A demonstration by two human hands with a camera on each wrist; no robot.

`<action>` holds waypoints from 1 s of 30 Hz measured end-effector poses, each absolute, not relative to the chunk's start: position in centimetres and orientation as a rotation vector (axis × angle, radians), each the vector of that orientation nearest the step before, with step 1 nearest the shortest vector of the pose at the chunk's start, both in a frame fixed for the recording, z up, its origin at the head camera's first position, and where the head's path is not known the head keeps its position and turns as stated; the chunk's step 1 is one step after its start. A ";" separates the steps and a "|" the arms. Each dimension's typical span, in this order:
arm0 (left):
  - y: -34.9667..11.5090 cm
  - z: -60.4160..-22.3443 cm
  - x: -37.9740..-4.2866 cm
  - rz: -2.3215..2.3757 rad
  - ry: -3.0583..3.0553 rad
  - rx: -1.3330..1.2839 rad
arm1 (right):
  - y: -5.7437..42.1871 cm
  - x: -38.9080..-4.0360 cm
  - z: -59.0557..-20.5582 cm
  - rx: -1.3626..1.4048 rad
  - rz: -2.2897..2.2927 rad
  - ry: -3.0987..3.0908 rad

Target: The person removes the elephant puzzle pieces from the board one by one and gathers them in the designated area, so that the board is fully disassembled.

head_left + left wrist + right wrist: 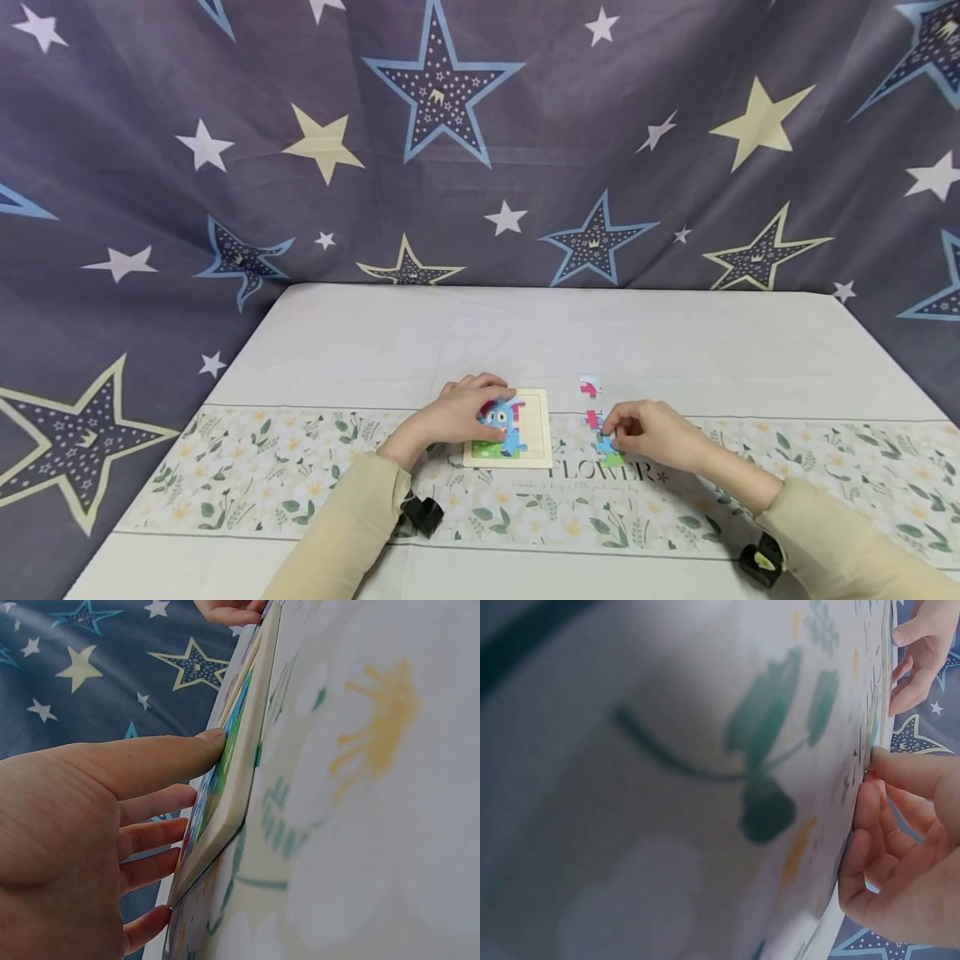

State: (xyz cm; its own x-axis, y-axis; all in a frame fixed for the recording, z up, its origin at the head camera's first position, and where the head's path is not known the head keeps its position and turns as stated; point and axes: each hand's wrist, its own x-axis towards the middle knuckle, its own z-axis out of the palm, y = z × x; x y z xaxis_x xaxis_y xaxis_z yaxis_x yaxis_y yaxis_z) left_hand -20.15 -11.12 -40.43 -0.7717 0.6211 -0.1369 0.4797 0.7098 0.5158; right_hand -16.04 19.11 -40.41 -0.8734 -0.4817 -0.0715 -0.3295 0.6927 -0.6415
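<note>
Your left hand is over the left side of a square, pale wooden puzzle board with a raised rim; it's on the table ahead of you, slightly left of the loose pieces. Left fingers spread with gaps between them, thumb stretched out onto the picture, little finger at the board's edge in the left wrist view. The board's picture, a blue long-eared cartoon animal on green ground, fills the left and middle; the right strip of the tray is bare cream.

Your right hand is down at the loose pieces, right of the board. Thumb and forefinger tips nearly meet, other fingers curled; can't tell whether they pinch a piece. Nearest to those tips: a blue-and-green jigsaw piece group, partly covered. Just beyond, a pink jigsaw piece; farther up, a pale-blue-and-pink jigsaw piece, apart from the others.

Underneath, a white tablecloth with a floral band and "FLOWER" lettering. Behind, a dark grey-purple star-print cloth. Both your sleeves are beige, with a black wrist device at each cuff.
</note>
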 end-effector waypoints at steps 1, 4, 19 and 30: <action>-11.1 -40.4 -20.2 0.669 2.618 0.867 | 19.1 -16.0 -40.4 -0.650 -0.944 2.670; -11.1 -40.4 -20.2 0.665 2.620 0.867 | 19.2 -16.0 -40.4 -0.657 -0.945 2.669; -11.1 -40.3 -20.1 0.655 2.615 0.857 | 18.2 -16.9 -39.7 -0.648 -0.927 2.737; -11.1 -40.3 -20.2 0.631 2.620 0.852 | 14.5 -18.8 -38.6 -0.634 -0.870 2.761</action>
